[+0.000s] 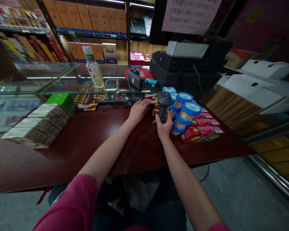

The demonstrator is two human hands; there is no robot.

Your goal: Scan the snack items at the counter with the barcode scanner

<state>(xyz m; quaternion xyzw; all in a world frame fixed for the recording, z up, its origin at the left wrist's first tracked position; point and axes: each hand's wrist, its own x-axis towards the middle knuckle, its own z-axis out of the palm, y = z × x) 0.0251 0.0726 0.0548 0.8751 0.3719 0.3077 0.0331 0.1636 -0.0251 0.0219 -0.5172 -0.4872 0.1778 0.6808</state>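
My right hand (164,125) is wrapped round the handle of a black barcode scanner (163,103), whose head has a small blue light and points away from me. Its cable drops below the dark red counter (86,144). My left hand (137,110) lies flat with fingers stretched out at the counter's far edge, touching small packets (152,103) beside the scanner. Just right of the scanner stand several blue-lidded cups (186,114) stacked on red boxes (202,130).
Stacks of pale and green cartons (42,120) sit at the left of the counter. Beyond is a glass display case (62,85) with a bottle (93,68), a phone (110,84) and a card reader (135,78). A black register (183,69) stands at the back right, white boxes (257,85) further right.
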